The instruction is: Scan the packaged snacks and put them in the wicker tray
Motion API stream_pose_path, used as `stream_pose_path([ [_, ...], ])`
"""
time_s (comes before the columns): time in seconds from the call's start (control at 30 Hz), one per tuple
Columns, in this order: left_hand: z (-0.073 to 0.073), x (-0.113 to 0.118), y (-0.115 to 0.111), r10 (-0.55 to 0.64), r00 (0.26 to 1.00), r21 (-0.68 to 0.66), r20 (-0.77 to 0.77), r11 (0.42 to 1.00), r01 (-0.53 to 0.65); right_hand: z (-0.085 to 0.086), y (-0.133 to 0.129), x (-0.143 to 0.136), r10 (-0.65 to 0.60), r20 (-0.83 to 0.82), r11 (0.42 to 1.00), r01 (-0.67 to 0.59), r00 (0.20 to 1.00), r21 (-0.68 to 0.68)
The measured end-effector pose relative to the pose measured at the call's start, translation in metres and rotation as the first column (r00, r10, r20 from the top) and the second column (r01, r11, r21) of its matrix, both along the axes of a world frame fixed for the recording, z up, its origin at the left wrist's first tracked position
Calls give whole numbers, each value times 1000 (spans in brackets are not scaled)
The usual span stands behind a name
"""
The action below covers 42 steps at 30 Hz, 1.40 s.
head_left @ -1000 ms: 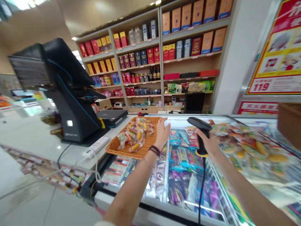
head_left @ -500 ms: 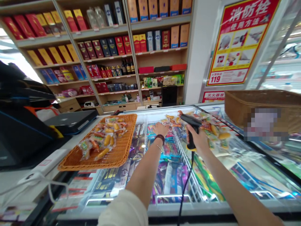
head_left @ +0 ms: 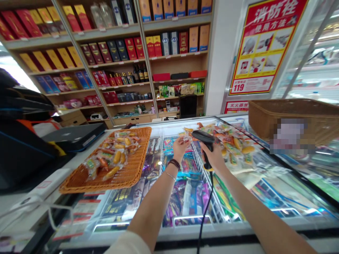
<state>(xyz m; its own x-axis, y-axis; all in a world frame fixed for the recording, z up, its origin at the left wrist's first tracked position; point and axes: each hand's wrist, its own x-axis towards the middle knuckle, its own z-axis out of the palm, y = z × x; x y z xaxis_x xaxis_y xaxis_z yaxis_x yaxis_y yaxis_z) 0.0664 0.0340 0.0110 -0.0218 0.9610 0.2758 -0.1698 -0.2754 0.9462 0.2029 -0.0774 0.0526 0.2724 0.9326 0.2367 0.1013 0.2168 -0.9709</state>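
Head view: the scanner (head_left: pixel 203 136) has come in closer to the left hand (head_left: pixel 180 148), whose fingers were spread and now look pinched on a packet (head_left: pixel 187 136) right by the scanner's nose. Right hand (head_left: pixel 215 155) is wrapped round the grip; can't tell if a finger's on the trigger. More packets sit in the tray (head_left: pixel 137 173). I'd pinch just the wrapper's edge, keep the print flat and uncovered, and give the cord (head_left: pixel 202 218) some slack.
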Motion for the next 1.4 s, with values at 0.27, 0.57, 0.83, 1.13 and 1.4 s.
stream_pose_path([
  [0.27,-5,-39,-16,-52,987,76,153,996,40,0,-14,-19,94,231,994,-79,968,-73],
  [0.57,2,-36,-19,-28,982,-3,188,1000,29,-5,-16,-24,61,388,997,-35,920,-74],
  [0.83,1,-36,-15,-16,991,-15,136,1000,19,0,-19,-23,85,396,995,-56,914,-84],
  [1.13,0,-34,-13,1,990,-47,142,999,6,2,-21,-26,77,379,995,-45,922,-91],
  [1.4,3,-35,-16,31,998,-35,48,999,-29,6,-23,-26,56,417,995,-18,907,-94],
])
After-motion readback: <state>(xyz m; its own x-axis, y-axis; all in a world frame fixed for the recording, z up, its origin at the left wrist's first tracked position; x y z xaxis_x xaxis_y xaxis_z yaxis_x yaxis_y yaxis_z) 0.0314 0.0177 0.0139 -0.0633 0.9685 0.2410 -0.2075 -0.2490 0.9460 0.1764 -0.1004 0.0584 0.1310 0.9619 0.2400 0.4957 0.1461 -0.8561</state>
